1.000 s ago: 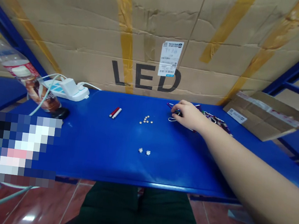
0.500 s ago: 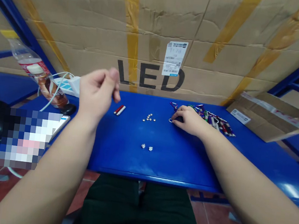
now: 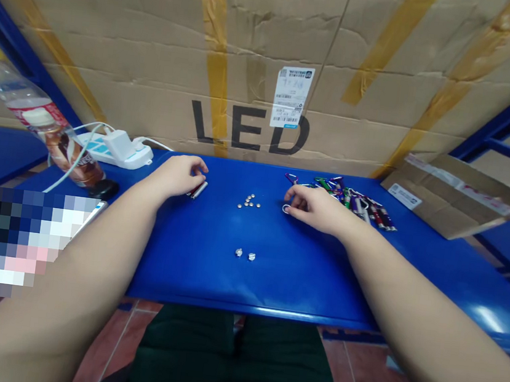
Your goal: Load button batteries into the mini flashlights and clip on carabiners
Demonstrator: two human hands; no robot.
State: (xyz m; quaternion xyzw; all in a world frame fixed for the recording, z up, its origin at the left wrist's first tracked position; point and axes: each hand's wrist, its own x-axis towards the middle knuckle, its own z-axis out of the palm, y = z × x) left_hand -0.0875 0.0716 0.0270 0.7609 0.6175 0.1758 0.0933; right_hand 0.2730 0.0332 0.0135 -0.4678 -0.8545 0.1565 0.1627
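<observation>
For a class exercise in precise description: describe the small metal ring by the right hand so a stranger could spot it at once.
Find the cardboard carton printed LED behind the blue table. Below the D, at the fingertips of the right hand, lies the small metal ring: a lone hoop between the round metal studs and the heap of coloured keychains.

The tabletop (image 3: 244,276) has a glossy blue painted finish, and the carton (image 3: 111,74) behind it is matt, creased cardboard. At the left, the bottle (image 3: 29,98) is smooth clear plastic, while the slim tubes (image 3: 200,189) show shiny metal.
</observation>
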